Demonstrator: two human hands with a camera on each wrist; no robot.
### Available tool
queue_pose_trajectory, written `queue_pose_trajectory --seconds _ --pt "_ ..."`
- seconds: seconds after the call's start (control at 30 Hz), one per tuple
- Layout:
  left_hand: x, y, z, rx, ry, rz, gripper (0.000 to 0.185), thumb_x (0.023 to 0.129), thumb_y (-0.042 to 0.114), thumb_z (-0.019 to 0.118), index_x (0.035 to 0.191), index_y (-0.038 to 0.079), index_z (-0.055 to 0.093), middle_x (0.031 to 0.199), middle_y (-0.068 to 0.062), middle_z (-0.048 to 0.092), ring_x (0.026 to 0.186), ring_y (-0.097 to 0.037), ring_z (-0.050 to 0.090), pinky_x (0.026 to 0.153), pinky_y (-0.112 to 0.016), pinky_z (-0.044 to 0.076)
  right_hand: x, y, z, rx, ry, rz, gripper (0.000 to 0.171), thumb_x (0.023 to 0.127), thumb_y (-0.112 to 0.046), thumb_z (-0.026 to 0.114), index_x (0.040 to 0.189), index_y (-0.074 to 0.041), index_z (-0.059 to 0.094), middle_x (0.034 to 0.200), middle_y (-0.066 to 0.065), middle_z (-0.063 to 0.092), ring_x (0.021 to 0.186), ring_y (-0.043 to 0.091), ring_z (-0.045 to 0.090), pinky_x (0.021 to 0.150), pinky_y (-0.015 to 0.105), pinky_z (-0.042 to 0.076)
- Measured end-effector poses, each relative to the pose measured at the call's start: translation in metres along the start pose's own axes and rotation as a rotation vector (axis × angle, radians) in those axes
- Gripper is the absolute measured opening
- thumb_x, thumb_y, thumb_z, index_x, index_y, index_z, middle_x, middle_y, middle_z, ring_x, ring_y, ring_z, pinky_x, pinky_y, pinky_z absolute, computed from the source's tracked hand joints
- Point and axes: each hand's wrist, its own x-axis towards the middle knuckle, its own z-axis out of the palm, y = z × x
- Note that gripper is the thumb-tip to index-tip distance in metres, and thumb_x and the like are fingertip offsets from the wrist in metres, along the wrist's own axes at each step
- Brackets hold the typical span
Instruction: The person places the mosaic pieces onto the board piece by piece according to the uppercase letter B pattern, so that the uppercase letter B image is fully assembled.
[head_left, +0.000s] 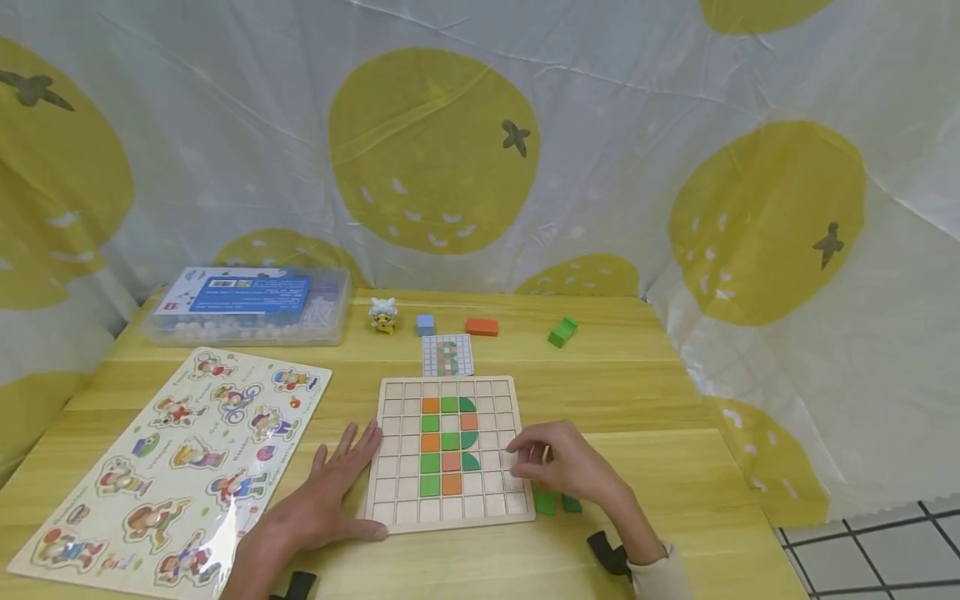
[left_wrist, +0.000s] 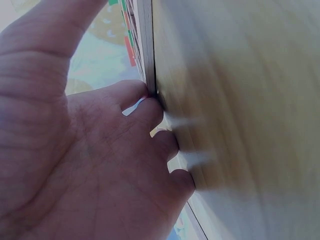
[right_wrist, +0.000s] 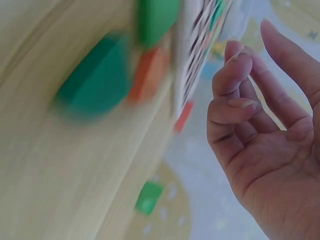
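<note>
Wooden grid board (head_left: 448,508) — eleven tiles; left hand (head_left: 330,492) flat, right hand (head_left: 566,467) fingers loosely curled, empty.

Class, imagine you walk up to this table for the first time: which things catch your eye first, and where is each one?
First comes the wooden grid board at the table's middle, with orange and green tiles set in its centre. The left hand lies flat against the board's left edge, while the right hand hovers at its right edge, above loose green pieces. To the left lies a large cartoon figure puzzle.
</note>
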Motion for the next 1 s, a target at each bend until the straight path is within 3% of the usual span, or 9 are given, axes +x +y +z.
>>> queue_pose_trajectory --seconds 0.33,0.77,1.0 --pt "0.001 0.001 0.000 0.006 -0.006 -0.021 0.134 0.070 0.039 0.100 0.172 0.004 0.020 0.180 -0.019 0.007 0.164 -0.046 -0.010 0.129 -0.067 -0.016 -0.033 0.032 -0.020 -0.029 0.051 0.070 0.024 0.084 -0.007 0.092 0.104 -0.003 0.080 0.087 -0.001 0.072 0.075 0.007 0.063 0.066 0.024 0.058" --pt "0.001 0.000 0.000 -0.002 0.004 0.000 0.133 0.071 0.039 0.099 0.171 0.002 0.021 0.180 -0.019 0.009 0.164 -0.047 -0.009 0.129 -0.067 -0.015 -0.033 0.034 -0.019 -0.008 0.018 0.087 0.027 0.081 -0.004 0.094 0.103 -0.003 0.079 0.090 0.002 0.071 0.077 0.008 0.061 0.067 0.023 0.057" --pt "0.000 0.002 -0.001 -0.005 -0.007 -0.025 0.134 0.070 0.038 0.099 0.172 0.003 0.020 0.180 -0.020 0.006 0.164 -0.046 -0.010 0.129 -0.068 -0.016 -0.027 0.025 -0.014 -0.041 0.020 0.063 0.025 0.083 -0.007 0.093 0.104 -0.004 0.079 0.092 0.002 0.073 0.079 0.010 0.063 0.069 0.023 0.058"
